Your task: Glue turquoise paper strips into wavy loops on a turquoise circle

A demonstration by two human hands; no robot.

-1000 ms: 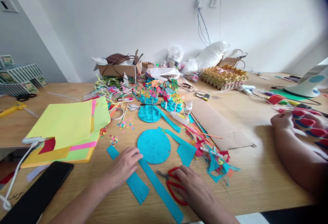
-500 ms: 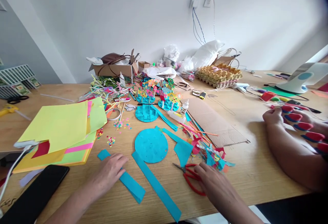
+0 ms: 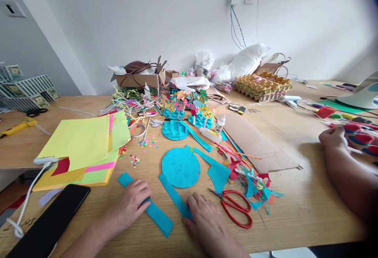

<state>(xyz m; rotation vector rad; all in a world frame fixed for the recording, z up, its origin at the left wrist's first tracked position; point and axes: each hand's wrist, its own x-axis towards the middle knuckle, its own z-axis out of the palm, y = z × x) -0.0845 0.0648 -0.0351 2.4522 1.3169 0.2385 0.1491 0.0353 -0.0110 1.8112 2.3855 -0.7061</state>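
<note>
My left hand [image 3: 134, 201] lies over a blue paper strip [image 3: 161, 216], its fingers curled together on it. A second, longer blue strip [image 3: 171, 193] runs down from beside a blue paper disc [image 3: 180, 168]. Over the lower part of that strip is my right hand [image 3: 202, 212], fingers bent and thumb at the strip's edge; its end is hidden under the hand. Red-handled scissors [image 3: 236, 207] rest on the table just to the right, their blades slightly parted. An angular blue paper offcut [image 3: 219, 176] lies above them.
Stacked coloured paper [image 3: 76, 138] and a black phone [image 3: 54, 218] occupy the left side. Behind the disc are a smaller blue disc [image 3: 175, 130], a glue bottle [image 3: 220, 125] and a cardboard sheet [image 3: 260, 143]. Paper scraps [image 3: 256, 185] litter the right. A co-worker's hand [image 3: 333, 136] holds red-and-blue pieces.
My right hand has let go of the scissors and moved left onto the longer blue strip. My left hand stays on its strip. The view has turned slightly left.
</note>
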